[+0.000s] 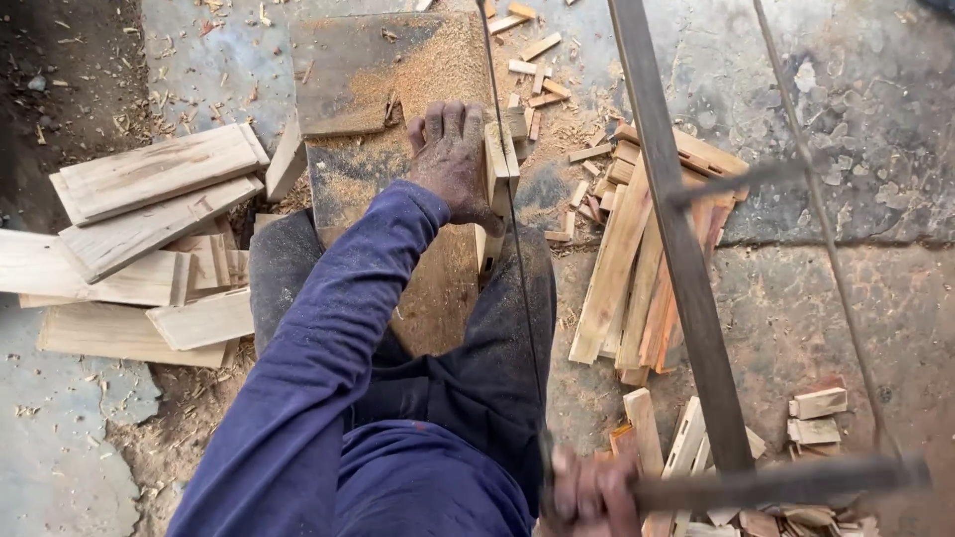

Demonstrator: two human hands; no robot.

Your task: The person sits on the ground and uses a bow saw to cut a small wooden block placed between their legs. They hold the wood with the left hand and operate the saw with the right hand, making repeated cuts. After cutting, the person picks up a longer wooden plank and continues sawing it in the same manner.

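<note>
Wooden block (494,164) on the sawdusted table (378,80): our left hand (453,159) fingers clamp it; right hand (592,492) fingers grip the frame saw (686,278).

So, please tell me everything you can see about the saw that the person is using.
The saw is a frame saw with dark wooden bars, a thin blade on one side and a thin tension cord on the other. The right hand grips its near end; that part is blurred. The blade runs against the small wood piece, which the left hand presses on the sawdust-covered block.
</note>
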